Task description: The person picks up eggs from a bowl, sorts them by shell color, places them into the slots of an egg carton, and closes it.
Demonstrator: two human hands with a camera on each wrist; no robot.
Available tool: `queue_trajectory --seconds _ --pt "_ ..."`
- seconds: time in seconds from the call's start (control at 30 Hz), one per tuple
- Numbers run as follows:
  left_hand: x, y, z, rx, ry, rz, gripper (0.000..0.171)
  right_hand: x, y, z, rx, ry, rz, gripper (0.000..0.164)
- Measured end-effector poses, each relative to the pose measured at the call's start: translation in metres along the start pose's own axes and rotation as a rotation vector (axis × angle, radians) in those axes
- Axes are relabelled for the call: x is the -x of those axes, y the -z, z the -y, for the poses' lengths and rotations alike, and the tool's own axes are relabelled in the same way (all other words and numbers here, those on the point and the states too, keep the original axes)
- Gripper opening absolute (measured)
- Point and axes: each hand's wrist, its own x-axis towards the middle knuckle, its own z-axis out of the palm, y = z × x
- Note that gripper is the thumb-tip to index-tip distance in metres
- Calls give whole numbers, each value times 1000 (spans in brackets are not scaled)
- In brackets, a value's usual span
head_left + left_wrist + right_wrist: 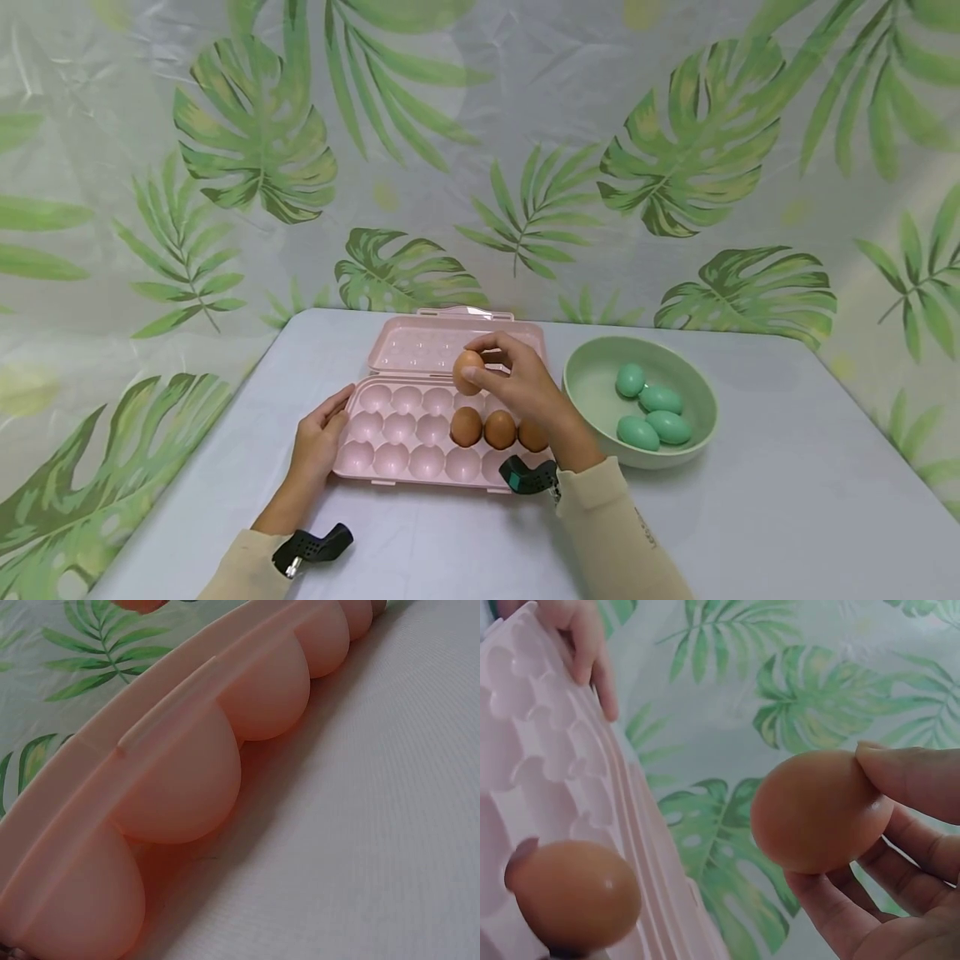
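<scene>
My right hand (521, 383) pinches a brown egg (465, 372) between thumb and fingertips, above the back row of a pink egg carton (431, 477). The right wrist view shows the held egg (817, 814) clear of the carton, with another brown egg (581, 896) below left. Three brown eggs (467, 427) sit side by side in the middle row, toward the right; my right wrist partly covers the last. My left hand (318, 437) rests at the carton's left edge, its fingers fairly straight along the side. Rounded cup undersides (180, 780) fill the left wrist view.
The carton's lid (420, 343) lies open at the back. To the right stands a pale green bowl (588, 387) holding several green eggs (663, 427). A white table (780, 467) carries everything, and a leaf-patterned curtain (540, 125) hangs behind it.
</scene>
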Motion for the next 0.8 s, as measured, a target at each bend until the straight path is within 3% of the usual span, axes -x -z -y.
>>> queue_trajectory --seconds 0.37,0.8 --pt "0 0 -1 -16 20 0 41 -7 -15 -7 -12 -49 6 39" --pt "1 1 0 1 36 7 41 -3 -30 -10 -1 -77 45 29"
